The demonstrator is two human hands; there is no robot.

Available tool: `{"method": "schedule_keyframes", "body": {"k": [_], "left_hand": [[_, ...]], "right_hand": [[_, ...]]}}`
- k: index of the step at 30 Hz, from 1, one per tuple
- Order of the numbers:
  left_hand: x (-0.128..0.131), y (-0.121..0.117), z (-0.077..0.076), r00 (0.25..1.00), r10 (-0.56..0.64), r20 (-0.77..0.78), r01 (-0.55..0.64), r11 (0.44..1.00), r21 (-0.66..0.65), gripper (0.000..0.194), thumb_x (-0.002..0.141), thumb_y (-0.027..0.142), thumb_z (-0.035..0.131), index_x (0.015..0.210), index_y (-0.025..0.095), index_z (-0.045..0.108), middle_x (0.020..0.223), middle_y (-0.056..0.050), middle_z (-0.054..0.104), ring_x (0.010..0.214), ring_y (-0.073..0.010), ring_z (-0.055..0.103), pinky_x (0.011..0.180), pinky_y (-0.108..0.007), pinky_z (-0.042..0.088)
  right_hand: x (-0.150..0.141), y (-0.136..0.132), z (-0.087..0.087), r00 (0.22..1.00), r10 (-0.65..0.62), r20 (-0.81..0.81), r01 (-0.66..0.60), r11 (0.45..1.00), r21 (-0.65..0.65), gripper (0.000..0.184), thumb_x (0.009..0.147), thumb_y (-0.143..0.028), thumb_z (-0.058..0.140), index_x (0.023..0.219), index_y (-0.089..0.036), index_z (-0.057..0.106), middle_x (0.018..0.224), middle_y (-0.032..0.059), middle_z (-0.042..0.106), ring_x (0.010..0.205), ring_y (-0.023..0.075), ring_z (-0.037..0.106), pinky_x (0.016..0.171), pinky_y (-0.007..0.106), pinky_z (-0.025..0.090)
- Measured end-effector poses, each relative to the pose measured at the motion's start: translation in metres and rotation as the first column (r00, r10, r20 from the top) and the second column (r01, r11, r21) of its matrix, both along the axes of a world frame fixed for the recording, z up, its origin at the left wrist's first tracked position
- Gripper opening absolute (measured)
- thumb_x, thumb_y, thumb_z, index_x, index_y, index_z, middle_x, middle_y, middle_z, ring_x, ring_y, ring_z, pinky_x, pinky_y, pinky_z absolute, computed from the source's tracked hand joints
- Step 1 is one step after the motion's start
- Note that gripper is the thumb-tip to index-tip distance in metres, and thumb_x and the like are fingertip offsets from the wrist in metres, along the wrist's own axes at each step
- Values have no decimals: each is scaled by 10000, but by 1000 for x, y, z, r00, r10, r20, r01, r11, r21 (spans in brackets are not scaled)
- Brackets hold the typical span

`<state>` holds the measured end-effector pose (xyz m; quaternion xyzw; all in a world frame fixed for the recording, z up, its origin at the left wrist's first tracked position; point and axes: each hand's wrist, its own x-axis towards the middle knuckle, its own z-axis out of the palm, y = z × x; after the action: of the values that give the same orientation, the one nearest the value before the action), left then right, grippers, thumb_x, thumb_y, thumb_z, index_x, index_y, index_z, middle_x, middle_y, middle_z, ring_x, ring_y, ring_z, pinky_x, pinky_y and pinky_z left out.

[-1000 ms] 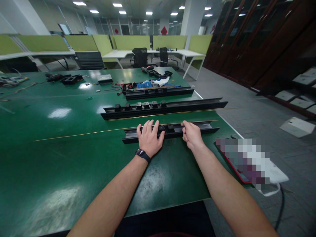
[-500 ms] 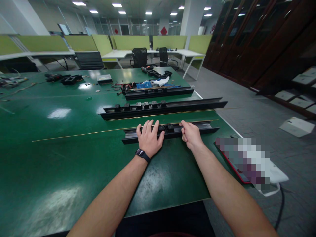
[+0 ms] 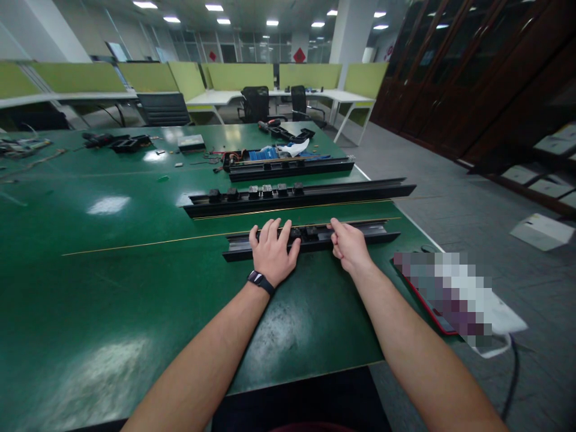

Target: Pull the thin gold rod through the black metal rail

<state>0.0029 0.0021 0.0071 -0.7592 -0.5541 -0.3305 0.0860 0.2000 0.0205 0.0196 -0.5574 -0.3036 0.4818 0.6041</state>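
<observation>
A short black metal rail (image 3: 378,231) lies across the green table (image 3: 112,282) in front of me, with small black parts seated in its channel. My left hand (image 3: 272,252), a dark watch on its wrist, lies flat on the rail with fingers stretched out over its top. My right hand (image 3: 350,246) is curled, its fingertips pinched on the rail's near edge just right of the small parts. A thin brass-coloured strip (image 3: 148,242) runs along the table behind the rail.
A longer black rail (image 3: 342,193) with several small blocks lies behind, and a third rail (image 3: 292,169) with cables and blue parts farther back. A blurred flat object (image 3: 450,294) overhangs the table's right edge. Tools sit at the far left. Desks and chairs stand beyond.
</observation>
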Motion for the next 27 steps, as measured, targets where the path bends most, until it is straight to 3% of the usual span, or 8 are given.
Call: {"method": "schedule_keyframes", "body": {"k": [10, 20, 27], "left_hand": [[0, 0, 0, 1000, -7, 13, 7, 1000, -5, 508, 989, 454, 531, 1457, 261, 573, 1502, -127, 577, 1435, -333, 471, 1253, -585, 166], [0, 0, 0, 1000, -4, 7, 4, 1000, -5, 494, 994, 459, 524, 1449, 274, 581, 1496, -123, 583, 1433, -331, 473, 1250, -591, 170], [0, 1, -1, 1000, -4, 7, 4, 1000, -1, 507, 987, 454, 536, 1459, 273, 570, 1501, -122, 579, 1436, -329, 470, 1252, -584, 167]], "right_hand": [[-2, 0, 2, 998, -62, -27, 62, 998, -7, 254, 925, -396, 698, 859, -161, 625, 474, -71, 484, 247, 36, 283, 266, 169, 176], [-1, -1, 2, 1000, 2, 9, -2, 1000, -9, 287, 907, -426, 730, 873, -149, 665, 473, -70, 480, 261, 35, 283, 262, 169, 158], [-1, 0, 0, 999, -45, -25, 45, 999, 3, 266, 911, -408, 718, 853, -161, 635, 480, -71, 483, 250, 36, 285, 262, 173, 177]]}}
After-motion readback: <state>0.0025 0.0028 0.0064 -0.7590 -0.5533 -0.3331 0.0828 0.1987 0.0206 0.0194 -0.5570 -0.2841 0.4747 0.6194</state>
